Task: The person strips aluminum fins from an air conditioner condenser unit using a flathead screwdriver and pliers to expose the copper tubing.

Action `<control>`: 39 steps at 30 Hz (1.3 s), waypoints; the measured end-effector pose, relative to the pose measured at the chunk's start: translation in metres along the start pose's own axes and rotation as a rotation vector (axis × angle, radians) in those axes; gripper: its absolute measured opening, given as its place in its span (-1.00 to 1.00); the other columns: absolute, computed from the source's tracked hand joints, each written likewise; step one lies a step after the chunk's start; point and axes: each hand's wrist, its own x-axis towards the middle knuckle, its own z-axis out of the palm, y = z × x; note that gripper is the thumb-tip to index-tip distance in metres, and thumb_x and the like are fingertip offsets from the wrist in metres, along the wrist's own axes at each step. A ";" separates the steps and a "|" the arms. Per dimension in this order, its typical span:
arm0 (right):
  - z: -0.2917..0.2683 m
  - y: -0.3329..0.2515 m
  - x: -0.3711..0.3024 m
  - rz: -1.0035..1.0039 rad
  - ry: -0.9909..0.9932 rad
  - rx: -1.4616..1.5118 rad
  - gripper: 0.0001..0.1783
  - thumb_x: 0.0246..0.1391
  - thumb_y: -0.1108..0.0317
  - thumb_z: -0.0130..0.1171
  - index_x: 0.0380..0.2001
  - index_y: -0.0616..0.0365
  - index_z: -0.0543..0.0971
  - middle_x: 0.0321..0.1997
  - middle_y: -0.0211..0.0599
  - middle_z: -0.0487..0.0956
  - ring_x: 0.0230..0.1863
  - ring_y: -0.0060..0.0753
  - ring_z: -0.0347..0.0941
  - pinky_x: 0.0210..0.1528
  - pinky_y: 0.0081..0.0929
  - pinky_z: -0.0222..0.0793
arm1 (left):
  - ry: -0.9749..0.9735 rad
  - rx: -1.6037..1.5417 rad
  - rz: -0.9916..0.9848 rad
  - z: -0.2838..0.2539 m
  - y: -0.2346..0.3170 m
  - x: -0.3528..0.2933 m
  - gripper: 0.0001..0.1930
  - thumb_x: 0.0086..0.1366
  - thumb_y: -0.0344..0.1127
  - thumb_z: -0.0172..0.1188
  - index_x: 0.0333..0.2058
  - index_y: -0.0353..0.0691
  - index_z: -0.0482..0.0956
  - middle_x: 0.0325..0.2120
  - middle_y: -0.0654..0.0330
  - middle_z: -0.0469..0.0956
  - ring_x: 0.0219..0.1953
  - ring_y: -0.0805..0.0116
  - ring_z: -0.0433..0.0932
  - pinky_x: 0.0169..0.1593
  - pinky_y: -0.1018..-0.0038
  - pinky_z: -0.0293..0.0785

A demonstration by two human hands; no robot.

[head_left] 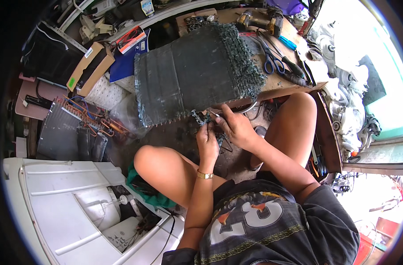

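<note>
A broad dark grey panel [183,75], like a finned coil, lies tilted in front of me. Its right side is a thick crumpled blue-green fringe [243,57], and small copper-coloured bits line its near edge. Just below that edge my left hand [207,140] is closed, its fingers pinching a crumpled dark strip [201,117]. To its right my right hand [238,128] is closed on a thin metal tool [214,113] whose tip meets the strip. The tool's kind is mostly hidden by the fingers.
Blue-handled scissors [273,62], a yellow-black power drill [261,22] and other hand tools lie on the wooden bench at right. A finned coil with copper pipes [73,121] stands at left. A white appliance cabinet [56,190] fills the lower left. My bare knees flank the work.
</note>
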 end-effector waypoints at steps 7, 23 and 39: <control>-0.029 -0.006 0.005 -0.080 -0.119 -0.149 -0.50 0.38 0.21 0.12 0.27 0.20 0.39 -0.01 0.02 0.69 -0.01 0.19 0.62 0.00 -0.06 0.53 | -0.051 -0.075 -0.073 -0.016 0.001 0.005 -0.69 0.61 -0.28 0.02 -0.10 -0.46 0.62 -0.24 0.11 0.70 -0.20 0.48 0.58 -0.09 0.39 0.50; -0.069 0.007 0.046 -0.497 -0.428 -0.514 -0.27 0.25 -0.07 0.20 0.33 0.15 0.40 -0.07 -0.16 0.68 -0.15 -0.02 0.61 -0.08 -0.12 0.55 | -0.377 -0.200 0.053 -0.022 0.038 0.001 -0.62 0.65 -0.10 -0.03 -0.04 -0.34 0.58 -0.40 0.24 0.58 -0.38 0.46 0.56 -0.20 0.46 0.51; -0.090 0.005 0.089 -0.786 -0.375 -0.733 -0.44 0.17 -0.12 0.18 0.08 0.03 0.50 -0.13 -0.31 0.64 -0.21 -0.20 0.62 -0.22 -0.22 0.50 | -0.436 -0.279 0.065 -0.027 0.048 0.014 -0.57 0.67 0.01 -0.12 -0.18 -0.26 0.49 -0.42 0.27 0.51 -0.38 0.50 0.48 -0.23 0.50 0.43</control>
